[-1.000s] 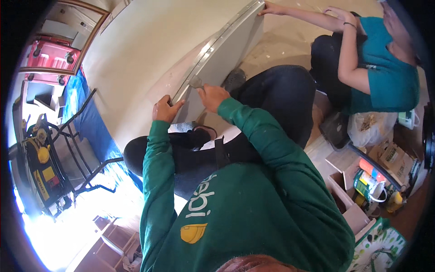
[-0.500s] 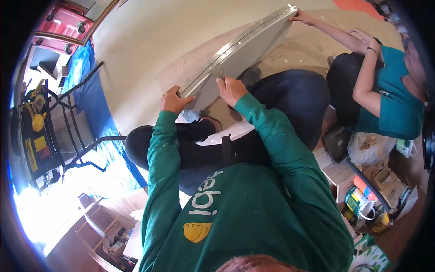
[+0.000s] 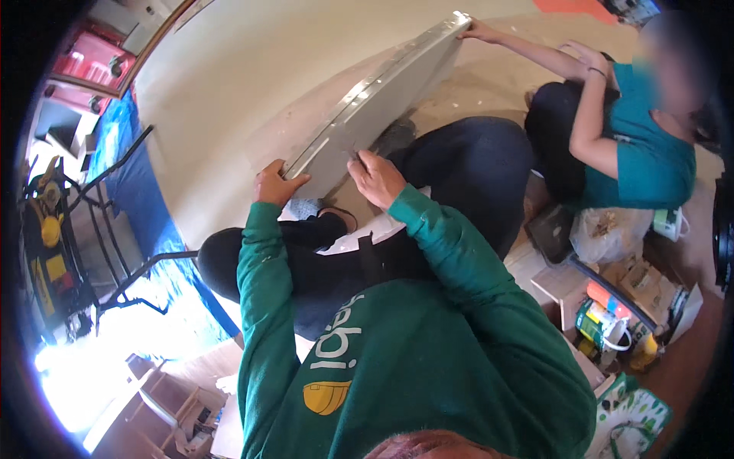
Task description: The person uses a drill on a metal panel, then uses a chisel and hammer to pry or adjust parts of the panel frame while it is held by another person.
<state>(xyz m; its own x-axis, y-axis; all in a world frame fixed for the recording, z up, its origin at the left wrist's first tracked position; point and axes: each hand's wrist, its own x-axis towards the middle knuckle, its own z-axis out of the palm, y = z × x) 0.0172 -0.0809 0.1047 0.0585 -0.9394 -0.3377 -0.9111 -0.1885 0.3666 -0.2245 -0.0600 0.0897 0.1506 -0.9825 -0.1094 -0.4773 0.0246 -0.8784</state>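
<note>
A pale grey panel (image 3: 397, 99) with a metal strip along its upper edge slants away from me, raised off the pale floor sheet. My left hand (image 3: 277, 183) grips its near end, thumb over the edge. My right hand (image 3: 378, 181) holds a small flat scraper (image 3: 352, 154) against or very near the panel's face, below the strip; its blade is hard to make out. A co-worker (image 3: 642, 153) in a teal shirt sits at the right, one hand (image 3: 475, 30) holding the panel's far end and the other raised by their forearm.
A black metal stand (image 3: 115, 260) with yellow parts is at the left beside blue plastic sheeting (image 3: 153, 199). Pink plastic items (image 3: 84, 61) lie upper left. At the right are a clear bag (image 3: 604, 233), a dark tray (image 3: 549, 233), cardboard and containers (image 3: 604, 321). Wooden pieces (image 3: 176, 398) lie lower left.
My right hand and the scraper have dropped from the metal strip onto or near the panel's face. The panel shifted right, then slightly back left, in a view that also moved.
</note>
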